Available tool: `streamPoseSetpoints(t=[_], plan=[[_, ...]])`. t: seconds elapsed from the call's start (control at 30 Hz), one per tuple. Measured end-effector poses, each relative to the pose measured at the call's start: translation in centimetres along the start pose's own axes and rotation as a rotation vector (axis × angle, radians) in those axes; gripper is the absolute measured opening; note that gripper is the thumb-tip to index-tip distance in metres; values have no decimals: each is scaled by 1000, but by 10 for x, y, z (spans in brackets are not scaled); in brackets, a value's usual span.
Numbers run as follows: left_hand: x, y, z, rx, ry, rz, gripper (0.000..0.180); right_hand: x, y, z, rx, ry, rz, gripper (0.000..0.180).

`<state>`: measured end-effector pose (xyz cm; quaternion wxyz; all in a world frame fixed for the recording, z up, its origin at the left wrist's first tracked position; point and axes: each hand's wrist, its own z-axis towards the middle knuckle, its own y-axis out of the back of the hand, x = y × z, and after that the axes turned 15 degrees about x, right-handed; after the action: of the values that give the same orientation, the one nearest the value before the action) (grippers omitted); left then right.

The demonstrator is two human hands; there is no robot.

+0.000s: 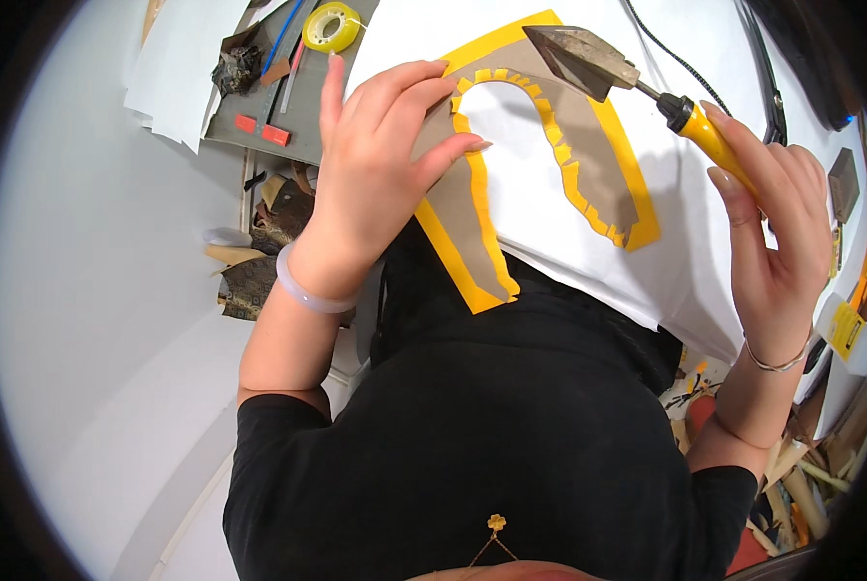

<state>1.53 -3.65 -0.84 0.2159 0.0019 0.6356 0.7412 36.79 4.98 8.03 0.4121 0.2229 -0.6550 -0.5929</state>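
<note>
A grey-brown, horseshoe-shaped sheet (pixel 482 225) with yellow borders lies on white paper. Small snipped yellow tabs fold over its curved inner edge, and its near-left leg reaches past the paper's edge. My left hand (pixel 380 136) rests across the left side of this piece, thumb at the inner edge, fingers spread. In my right hand (pixel 777 198), the fingers close round the yellow handle of a tool (pixel 710 145) with a pointed, trowel-shaped metal head (pixel 579 60). That head hovers over or touches the far-right part of the sheet; I cannot tell which.
A roll of yellow tape (pixel 331 27) lies on a grey mat (pixel 303 131) at the far left, near red blocks (pixel 264 130) and a blue stick. White paper (pixel 681 281) covers the table. A black cord (pixel 666 46) runs at the far right. Scraps (pixel 802 484) crowd the lower right.
</note>
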Motion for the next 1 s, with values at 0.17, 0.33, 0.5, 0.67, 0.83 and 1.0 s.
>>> streamPoseSetpoints(t=[0.17, 0.33, 0.5, 0.67, 0.83, 1.0], plan=[[-12, 3, 4, -46, 187, -94, 34, 15, -14, 10, 44, -87, 91, 42], [-19, -6, 8, -18, 289, -232, 26, 23, -24, 17, 63, -107, 116, 41], [-14, -11, 8, -69, 318, -495, 19, 25, -25, 19, 112, -134, 142, 40], [-4, -14, 10, -124, 182, -567, 19, 26, -26, 22, 157, -143, 150, 41], [-1, -15, 10, -105, 184, -519, 18, 25, -28, 21, 186, -150, 141, 41], [0, -16, 9, -100, 184, -441, 18, 26, -27, 22, 202, -140, 128, 44]])
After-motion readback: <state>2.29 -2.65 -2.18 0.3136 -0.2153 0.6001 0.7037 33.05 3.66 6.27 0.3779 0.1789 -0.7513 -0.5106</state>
